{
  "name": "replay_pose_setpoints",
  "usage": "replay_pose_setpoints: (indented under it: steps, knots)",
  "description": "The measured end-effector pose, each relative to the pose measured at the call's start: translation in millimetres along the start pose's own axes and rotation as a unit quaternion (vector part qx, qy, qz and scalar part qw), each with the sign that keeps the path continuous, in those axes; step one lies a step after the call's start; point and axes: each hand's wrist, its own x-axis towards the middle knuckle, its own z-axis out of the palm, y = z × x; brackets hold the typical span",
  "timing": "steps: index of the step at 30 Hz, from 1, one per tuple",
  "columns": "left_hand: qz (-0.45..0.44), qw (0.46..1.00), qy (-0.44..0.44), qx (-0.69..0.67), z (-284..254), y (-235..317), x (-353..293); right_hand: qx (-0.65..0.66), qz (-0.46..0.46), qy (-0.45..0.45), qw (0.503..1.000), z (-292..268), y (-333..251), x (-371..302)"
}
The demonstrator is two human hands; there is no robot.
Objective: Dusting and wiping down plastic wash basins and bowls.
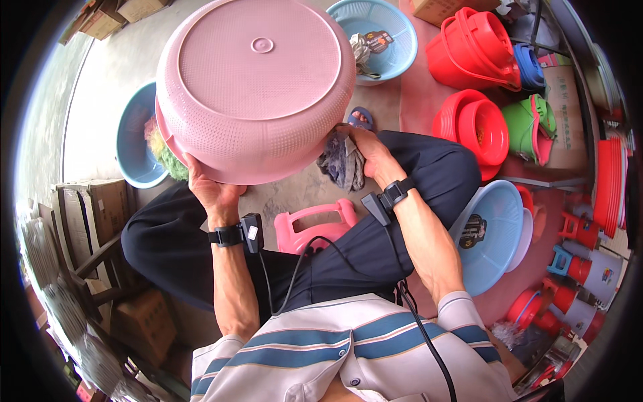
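Observation:
A large round pink plastic basket [261, 80] with many small holes is held up in front of me, its bottom turned toward me. My left hand [213, 193] grips its rim at the lower left, thumb on the outside and the other fingers partly hidden. At the basket's lower right, my right hand [372, 153] is closed on a crumpled dark grey rag [341, 164], which touches or nearly touches the basket's side. Below the basket, a pink plastic stool [316, 213] stands between my legs.
A blue basin [128, 144] with colourful mesh stands left. A light blue basket [404, 50] holding cloth is beyond. To the right are red buckets [462, 57], red basins [483, 124], a green bucket [526, 124] and another blue basket [497, 224]. Cardboard boxes [104, 208] stand at left.

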Motion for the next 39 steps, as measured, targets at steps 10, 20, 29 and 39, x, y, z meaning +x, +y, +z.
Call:
replay_pose_setpoints:
  steps: [10,20,29,39]
  knots:
    - [0.022,0.999,-0.025,-0.012,14.2,-3.8,-2.3,0.121,0.197,-0.149,0.962,3.0,39.2,-1.0]
    - [0.045,0.998,0.037,-0.009,3.8,-11.5,3.9,0.097,0.141,-0.104,0.980,64.7,79.6,-37.8]
    - [-0.028,0.997,0.051,-0.052,-20.1,-19.2,14.3,-0.077,0.016,-0.073,0.994,57.1,50.9,-40.1]
    - [-0.016,0.997,0.048,-0.059,-22.2,-17.2,13.7,-0.044,-0.036,0.071,0.996,12.6,12.1,-9.3]
